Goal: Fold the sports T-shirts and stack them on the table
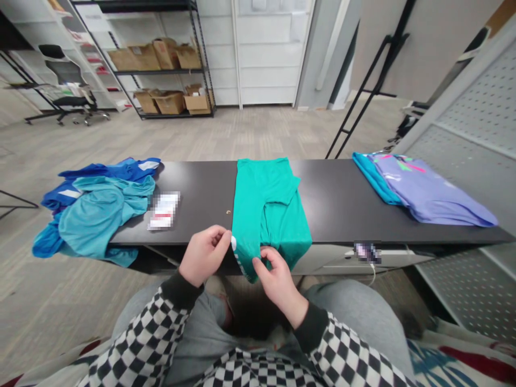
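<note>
Storeroom with a wood-look floor. Far ahead of the left hand and right hand: black wire shelving loaded with cardboard boxes, and, farther left, a black office chair. Dark surface running crosswise just ahead of both hands.

Left to right along the surface:

- Well left of the hands: loose heap of a blue garment under a light-blue garment, rumpled, spilling past the surface's left end.
- Ahead and slightly left of the left hand: small flat white-and-red packet, its print blurred out, just beside the heap.
- Left hand: fingers and thumb closed to a pinch on the near left edge of the teal garment, close to a small white mark.
- Between the hands and reaching away from them: teal garment, folded lengthwise, flat on the surface, its near end hanging over the surface's edge.
- Right hand: thumb and fingers pinched on the teal garment's lowest hanging corner.
- Well right of the hands: lavender printed shirt, folded, overlapping a teal-blue garment.

Below the hands: black-and-white checkered sleeves with black cuffs, above grey trousers.
</note>
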A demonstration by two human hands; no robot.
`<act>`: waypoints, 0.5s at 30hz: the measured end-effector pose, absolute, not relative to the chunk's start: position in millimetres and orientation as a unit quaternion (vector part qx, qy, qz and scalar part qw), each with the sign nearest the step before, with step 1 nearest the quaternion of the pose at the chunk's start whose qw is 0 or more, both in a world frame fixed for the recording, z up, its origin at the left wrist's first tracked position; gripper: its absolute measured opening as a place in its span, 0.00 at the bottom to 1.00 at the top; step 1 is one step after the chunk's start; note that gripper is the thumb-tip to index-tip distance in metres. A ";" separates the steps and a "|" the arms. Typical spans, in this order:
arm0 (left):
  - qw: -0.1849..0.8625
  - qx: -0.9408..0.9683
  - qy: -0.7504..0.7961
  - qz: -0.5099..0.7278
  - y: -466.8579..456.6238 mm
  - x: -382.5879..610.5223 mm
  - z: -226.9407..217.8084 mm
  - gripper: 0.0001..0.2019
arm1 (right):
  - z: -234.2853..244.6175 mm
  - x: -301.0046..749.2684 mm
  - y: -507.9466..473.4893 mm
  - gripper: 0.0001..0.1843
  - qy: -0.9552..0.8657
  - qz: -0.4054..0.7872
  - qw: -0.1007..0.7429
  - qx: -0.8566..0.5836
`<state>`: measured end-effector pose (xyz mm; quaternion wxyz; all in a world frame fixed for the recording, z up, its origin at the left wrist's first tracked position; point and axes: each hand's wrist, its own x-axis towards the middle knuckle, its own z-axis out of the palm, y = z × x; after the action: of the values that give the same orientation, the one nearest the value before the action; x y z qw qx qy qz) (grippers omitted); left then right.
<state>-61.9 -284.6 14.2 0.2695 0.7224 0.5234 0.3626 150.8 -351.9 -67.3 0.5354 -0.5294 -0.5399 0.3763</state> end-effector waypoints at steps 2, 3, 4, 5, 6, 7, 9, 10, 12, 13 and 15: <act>0.213 0.758 0.494 0.369 -241.9 -53.2 35.9 0.16 | -67.6 150.2 -353.5 0.16 -0.503 0.428 0.543 -0.518; 0.199 0.781 0.470 0.361 -214.6 -45.8 42.8 0.16 | -67.8 149.9 -353.6 0.17 -0.482 0.452 0.547 -0.514; 0.186 0.804 0.445 0.348 -184.6 -36.9 46.9 0.16 | -67.9 149.7 -353.3 0.18 -0.464 0.470 0.552 -0.509; 0.172 0.826 0.423 0.332 -153.2 -27.0 48.2 0.19 | -68.0 149.7 -353.0 0.18 -0.451 0.480 0.558 -0.504; 0.160 0.844 0.409 0.309 -121.9 -16.7 47.3 0.22 | -68.2 149.9 -352.9 0.19 -0.444 0.485 0.562 -0.501; 0.155 0.860 0.401 0.276 -92.0 -6.5 44.7 0.24 | -68.4 150.4 -353.1 0.19 -0.441 0.486 0.565 -0.500; 0.152 0.873 0.410 0.218 -40.7 11.3 36.1 0.26 | -69.5 151.9 -355.0 0.19 -0.441 0.480 0.566 -0.504; 0.149 0.872 0.422 0.196 -20.4 18.2 30.8 0.27 | -70.3 152.9 -356.7 0.19 -0.443 0.476 0.565 -0.509; 0.139 0.865 0.449 0.174 9.6 27.4 19.0 0.27 | -72.4 155.0 -361.6 0.18 -0.453 0.466 0.556 -0.518; 0.133 0.863 0.456 0.170 20.3 29.7 12.9 0.27 | -73.4 156.1 -364.5 0.18 -0.459 0.461 0.551 -0.523; 0.118 0.867 0.457 0.163 35.9 30.6 1.7 0.28 | -74.7 158.1 -370.9 0.17 -0.468 0.453 0.542 -0.531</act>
<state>30.6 35.9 1.7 0.1185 0.8666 0.4566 0.1629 158.1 -370.9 -74.7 0.5420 -0.5311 -0.4679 0.4531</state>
